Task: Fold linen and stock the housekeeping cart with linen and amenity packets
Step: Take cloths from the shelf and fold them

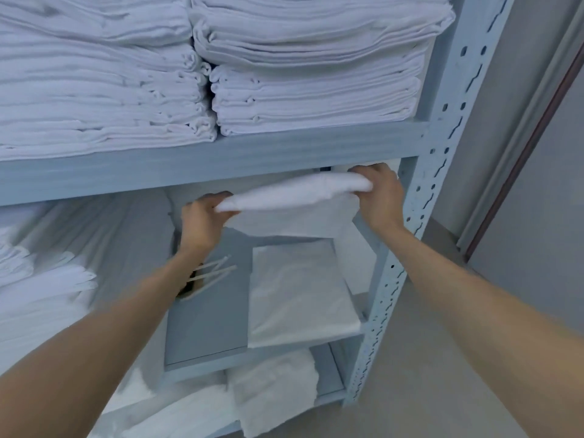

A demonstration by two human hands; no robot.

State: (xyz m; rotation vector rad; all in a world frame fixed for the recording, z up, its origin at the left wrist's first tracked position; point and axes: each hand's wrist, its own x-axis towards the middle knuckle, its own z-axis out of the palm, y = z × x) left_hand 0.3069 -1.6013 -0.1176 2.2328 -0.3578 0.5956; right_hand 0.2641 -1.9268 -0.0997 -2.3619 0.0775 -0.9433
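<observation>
From my feed, both hands are up at the pale blue-grey slotted metal shelving rack (442, 172), working in the bay just under its upper shelf board. My left hand (202, 222) is curled round the left end of a folded white linen piece (297, 192), and my right hand (380, 197) grips the right end, fingers wrapped over the top edge. The linen is held in the air between them, tilted with its right end higher, and a loose layer of it hangs down below the fold. It sits just in front of the opening of the middle bay, clear of the shelf board beneath.

The top shelf holds two tall stacks of folded white sheets (313, 99), side by side and touching, filling the shelf nearly to the right post. On the middle shelf board, directly under the held linen, lies one flat folded white cloth (300, 295) against the right side, with bare grey board to its left. On that bare part, just beside my left wrist, lie a few thin pale sticks (218, 270); I cannot tell what they are. Further left in the same bay is a slumped heap of white folded linen (47, 279), blurred. The bottom shelf holds thick, fluffy white towels (275, 387), loosely piled and reaching the front edge.
</observation>
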